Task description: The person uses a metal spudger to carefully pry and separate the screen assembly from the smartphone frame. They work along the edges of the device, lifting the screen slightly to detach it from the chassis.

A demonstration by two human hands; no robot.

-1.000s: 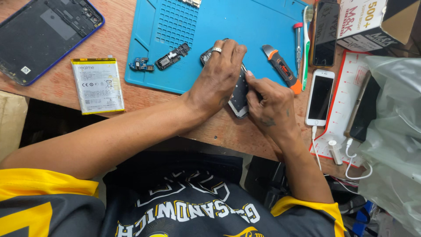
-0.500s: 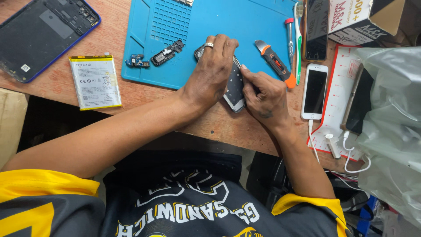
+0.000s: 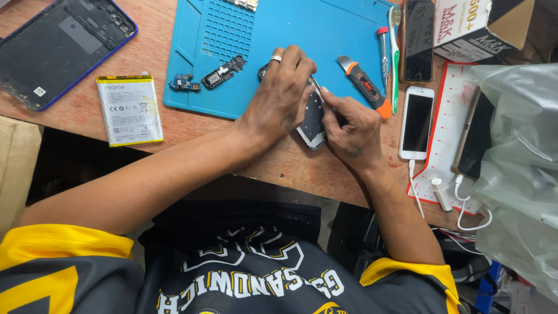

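Note:
My left hand (image 3: 282, 96), with a ring on one finger, lies over a small opened phone body (image 3: 314, 119) at the near edge of the blue work mat (image 3: 232, 35) and holds it down. My right hand (image 3: 351, 125) grips the same phone from the right, its fingertips pressed against the phone's upper edge. Most of the phone is hidden under both hands; only its grey inner frame shows between them.
On the mat lie two small circuit parts (image 3: 203, 78), an orange-handled pry tool (image 3: 366, 87) and a screwdriver (image 3: 383, 52). A battery (image 3: 129, 109) and an opened blue phone shell (image 3: 58, 46) lie left. A white phone (image 3: 417, 122), a dark phone (image 3: 417, 38), a box and a plastic bag (image 3: 517, 163) sit right.
The view has shifted slightly; both hands stay on the phone, with my right fingertips working a little higher along its edge.

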